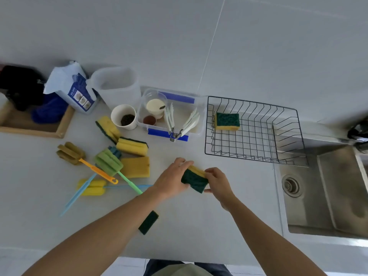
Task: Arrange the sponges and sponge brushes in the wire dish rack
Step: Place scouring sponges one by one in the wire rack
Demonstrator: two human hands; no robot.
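Observation:
My left hand [172, 179] and my right hand [219, 182] both grip one yellow sponge with a green scouring face [196, 179] just above the counter's middle. The black wire dish rack [256, 156] stands to the upper right with one yellow-and-green sponge [227, 120] lying in its back left corner. To the left lie three more yellow sponges [131, 154] and several sponge brushes [95, 170] with orange, green and blue handles, crossing one another. A further green-faced sponge [148, 222] lies partly under my left forearm.
A clear bin [199, 128] with blue latches holds tongs and jars behind the sponges, beside a paper cup [123, 116]. A wooden tray [59, 128], a wipes pack and a clear jug stand at the back left. The steel sink [326, 196] lies right of the rack.

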